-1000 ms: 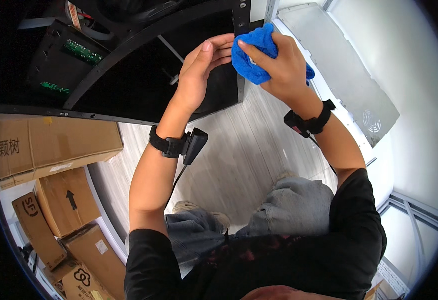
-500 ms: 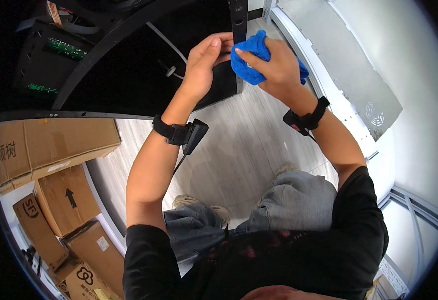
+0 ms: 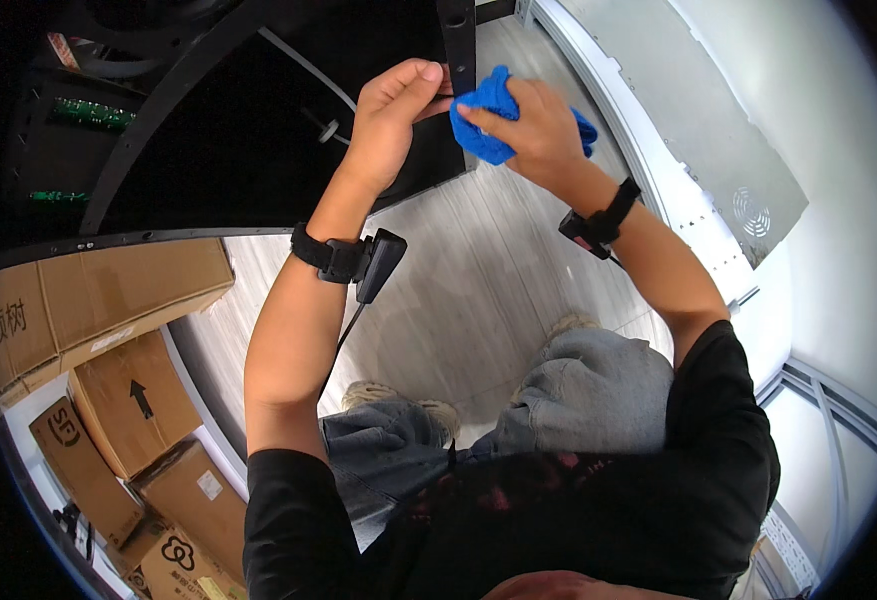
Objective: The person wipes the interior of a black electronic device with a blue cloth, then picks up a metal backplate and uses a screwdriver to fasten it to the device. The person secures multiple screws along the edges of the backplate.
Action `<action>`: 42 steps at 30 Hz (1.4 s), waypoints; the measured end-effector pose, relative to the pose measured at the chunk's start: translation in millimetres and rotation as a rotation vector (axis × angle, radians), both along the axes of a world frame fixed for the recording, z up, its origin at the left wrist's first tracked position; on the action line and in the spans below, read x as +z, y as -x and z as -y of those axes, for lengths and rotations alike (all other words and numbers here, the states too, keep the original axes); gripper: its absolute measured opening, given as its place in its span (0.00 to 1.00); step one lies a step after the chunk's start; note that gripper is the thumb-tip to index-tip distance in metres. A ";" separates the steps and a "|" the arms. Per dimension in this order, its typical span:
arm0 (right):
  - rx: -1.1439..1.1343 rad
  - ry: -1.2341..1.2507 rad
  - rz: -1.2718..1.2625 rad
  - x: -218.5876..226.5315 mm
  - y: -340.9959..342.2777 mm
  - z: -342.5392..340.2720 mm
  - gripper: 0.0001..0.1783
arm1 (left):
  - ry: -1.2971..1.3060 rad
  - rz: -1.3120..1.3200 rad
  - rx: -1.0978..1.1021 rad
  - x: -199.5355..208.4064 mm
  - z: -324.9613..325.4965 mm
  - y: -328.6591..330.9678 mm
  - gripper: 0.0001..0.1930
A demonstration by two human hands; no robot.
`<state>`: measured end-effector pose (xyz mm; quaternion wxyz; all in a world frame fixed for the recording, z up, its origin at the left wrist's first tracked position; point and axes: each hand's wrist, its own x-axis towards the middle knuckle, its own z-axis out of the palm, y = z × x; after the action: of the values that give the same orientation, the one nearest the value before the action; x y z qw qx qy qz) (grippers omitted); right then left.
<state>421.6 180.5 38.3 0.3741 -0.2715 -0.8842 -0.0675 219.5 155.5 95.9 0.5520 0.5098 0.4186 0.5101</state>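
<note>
A blue cloth is bunched in my right hand, its thumb lying over the front folds and a loose end showing beyond the fingers. The cloth sits against the right edge of a black metal frame near its lower corner. My left hand is closed at the inner side of that same edge, its thumb up and its fingertips partly hidden by the frame. Inside the frame is a dark surface crossed by a thin grey strip with a small white round fitting.
Green circuit boards show inside the black unit at left. Cardboard boxes are stacked below it. A white metal frame with a grey perforated panel stands at right. Pale wood-look floor lies between, under my feet.
Both hands and the cloth have shifted slightly left in the picture. The black frame also appears farther left and up. The cloth stays in my right hand.
</note>
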 end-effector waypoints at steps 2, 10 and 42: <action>-0.021 0.009 0.037 -20.7 -1.9 1.7 0.27 | -0.013 0.004 -0.021 3.6 -1.5 -2.6 0.16; -0.012 0.055 0.114 -17.1 -10.4 2.5 0.29 | -0.031 0.030 -0.019 -1.8 1.8 1.6 0.18; 0.114 0.154 0.448 -172.7 -18.2 -16.0 0.26 | 0.209 -0.053 0.118 -63.2 19.5 -5.9 0.24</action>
<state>439.8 196.5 -134.4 0.1498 -0.2270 -0.9616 -0.0370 225.4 136.0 32.7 0.5598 0.4376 0.5131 0.4815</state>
